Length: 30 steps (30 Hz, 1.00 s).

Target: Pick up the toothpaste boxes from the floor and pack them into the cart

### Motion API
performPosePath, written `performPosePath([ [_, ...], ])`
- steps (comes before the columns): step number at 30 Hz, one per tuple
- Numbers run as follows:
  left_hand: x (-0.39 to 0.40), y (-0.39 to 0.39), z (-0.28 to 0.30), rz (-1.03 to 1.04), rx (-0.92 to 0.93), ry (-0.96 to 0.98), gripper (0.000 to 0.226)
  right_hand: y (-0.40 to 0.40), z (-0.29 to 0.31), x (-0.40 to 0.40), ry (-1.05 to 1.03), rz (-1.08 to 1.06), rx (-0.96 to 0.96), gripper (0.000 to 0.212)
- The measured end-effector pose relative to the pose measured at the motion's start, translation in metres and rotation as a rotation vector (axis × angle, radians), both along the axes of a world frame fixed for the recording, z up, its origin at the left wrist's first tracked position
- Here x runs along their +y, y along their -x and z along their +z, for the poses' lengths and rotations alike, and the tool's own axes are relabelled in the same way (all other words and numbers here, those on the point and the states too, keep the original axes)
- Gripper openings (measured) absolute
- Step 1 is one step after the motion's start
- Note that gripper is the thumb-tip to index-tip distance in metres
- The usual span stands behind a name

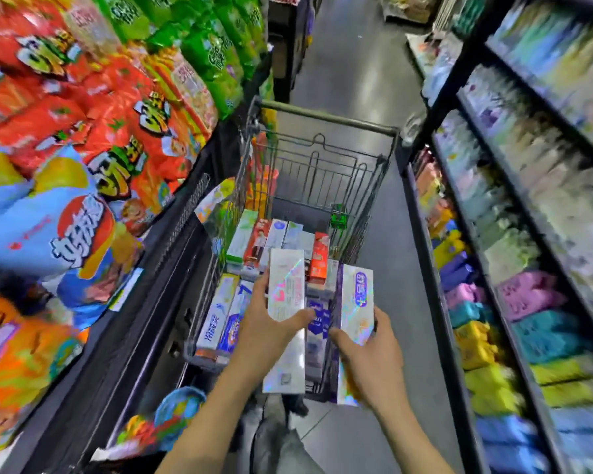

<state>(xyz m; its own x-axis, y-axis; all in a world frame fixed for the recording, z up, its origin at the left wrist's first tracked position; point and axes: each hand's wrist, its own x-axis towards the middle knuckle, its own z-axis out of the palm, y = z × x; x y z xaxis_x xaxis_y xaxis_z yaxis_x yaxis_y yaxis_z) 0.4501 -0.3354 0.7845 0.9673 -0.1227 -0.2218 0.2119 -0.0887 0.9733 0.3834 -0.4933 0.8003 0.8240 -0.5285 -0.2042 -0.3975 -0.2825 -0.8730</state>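
The grey wire shopping cart [322, 159] stands in a narrow aisle, and everything here is best placed against it. Above its near end, the left hand [264, 331] holds a long silver holographic toothpaste box with pink print [286, 302], thumb across the top face and fingers [261, 285] wrapped round its left edge. The box lies lengthwise along the cart, probably so it will drop in parallel to the boxes already packed.

Over the cart's near right corner, the right hand [374, 357] grips a second silver holographic toothpaste box with a purple label [355, 313], thumb on its left side and fingers curled behind. It is tilted slightly outward, apparently waiting its turn while the left box goes first.

Inside the cart, 2 rough rows of flat boxes cover the floor of the basket: a white and blue pair [225, 313] at the near left, a purple and white one [317, 323] between the 2 hands, and red [319, 256], green and white [242, 236] ones further in. They lie side by side and flat, which leaves a level layer to stack on.

Left of the cart, red and green snack bags [117, 107] fill a display; right of it, blurred shelves of coloured packs [534, 302] run alongside.

Packing looks well along; no box is visible on the floor.
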Motion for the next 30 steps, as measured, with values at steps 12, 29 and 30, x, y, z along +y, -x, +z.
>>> performPosePath([
  [12, -0.051, -0.184, -0.092, -0.115, 0.094, -0.155, 0.086, -0.190, -0.120, -0.050, 0.127, -0.017, 0.045, 0.052],
  [29, -0.064, -0.285, -0.247, -0.198, 0.161, -0.234, 0.095, -0.333, -0.284, -0.113, 0.340, -0.007, 0.304, 0.069],
  [30, -0.065, -0.287, -0.251, -0.206, 0.138, -0.262, 0.095, -0.336, -0.289, -0.115, 0.352, -0.003, 0.307, 0.068],
])
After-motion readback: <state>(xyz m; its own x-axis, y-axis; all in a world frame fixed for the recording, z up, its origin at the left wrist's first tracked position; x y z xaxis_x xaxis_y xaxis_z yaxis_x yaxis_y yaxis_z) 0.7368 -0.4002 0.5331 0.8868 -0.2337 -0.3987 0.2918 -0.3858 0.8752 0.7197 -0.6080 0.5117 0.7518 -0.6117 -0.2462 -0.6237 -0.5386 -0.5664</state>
